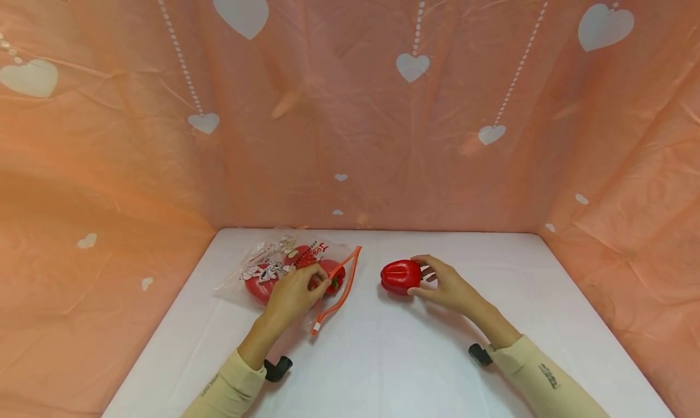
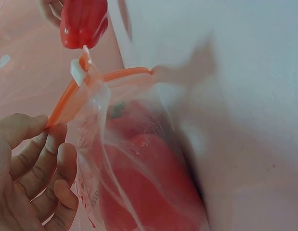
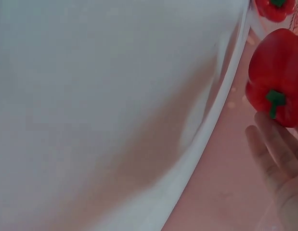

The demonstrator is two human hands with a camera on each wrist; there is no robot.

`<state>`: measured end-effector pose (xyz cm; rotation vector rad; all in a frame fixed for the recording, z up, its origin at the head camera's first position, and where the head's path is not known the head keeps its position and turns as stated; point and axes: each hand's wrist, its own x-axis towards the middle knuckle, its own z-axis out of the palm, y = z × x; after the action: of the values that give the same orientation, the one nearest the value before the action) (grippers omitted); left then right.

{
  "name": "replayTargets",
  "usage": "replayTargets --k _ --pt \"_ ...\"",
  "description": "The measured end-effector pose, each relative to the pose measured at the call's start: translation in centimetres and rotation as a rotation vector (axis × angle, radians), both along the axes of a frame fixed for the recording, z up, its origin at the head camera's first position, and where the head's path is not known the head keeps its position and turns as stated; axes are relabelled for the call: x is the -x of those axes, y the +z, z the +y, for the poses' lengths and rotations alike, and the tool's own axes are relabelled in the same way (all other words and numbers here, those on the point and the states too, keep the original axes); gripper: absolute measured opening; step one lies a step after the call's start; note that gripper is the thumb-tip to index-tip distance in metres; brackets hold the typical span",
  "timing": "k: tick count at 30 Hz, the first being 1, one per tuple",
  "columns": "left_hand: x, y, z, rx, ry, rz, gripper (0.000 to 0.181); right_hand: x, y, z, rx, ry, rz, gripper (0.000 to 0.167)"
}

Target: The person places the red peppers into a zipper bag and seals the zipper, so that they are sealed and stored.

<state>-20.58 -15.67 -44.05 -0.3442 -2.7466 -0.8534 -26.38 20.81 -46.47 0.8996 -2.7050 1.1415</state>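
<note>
A clear zip bag (image 1: 232, 284) with an orange rim and printed cartoon figures lies on the left of the table, several red peppers (image 1: 258, 289) inside. The left hand (image 1: 292, 293) pinches the bag's orange rim (image 2: 64, 102) between thumb and index finger; the bag's mouth gapes beside it. Right of the bag, a red pepper (image 1: 401, 276) is held by the right hand (image 1: 451, 289), its thumb and fingers around the stem end. In the right wrist view the green stem (image 3: 275, 98) of this pepper faces the fingers. A white slider (image 2: 77, 72) sits on the orange rim.
The white table (image 1: 383, 369) is bordered by orange-pink sheeting (image 1: 350, 132) with white hearts at the back and both sides. Black wrist devices (image 1: 277, 369) show beneath both forearms. White table surface lies between the bag and the right hand's pepper.
</note>
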Motion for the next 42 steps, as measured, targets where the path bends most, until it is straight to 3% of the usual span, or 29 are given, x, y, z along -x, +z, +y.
replayTargets --k 28,42 --pt "0.0 0.1 0.1 0.006 -0.014 -0.021 0.009 -1.3 -0.5 -6.9 0.116 -0.006 -0.189 0.064" --pt "-0.1 0.0 -0.1 0.002 -0.007 -0.023 0.009 -1.8 -0.5 -10.1 0.078 -0.114 -0.293 0.059"
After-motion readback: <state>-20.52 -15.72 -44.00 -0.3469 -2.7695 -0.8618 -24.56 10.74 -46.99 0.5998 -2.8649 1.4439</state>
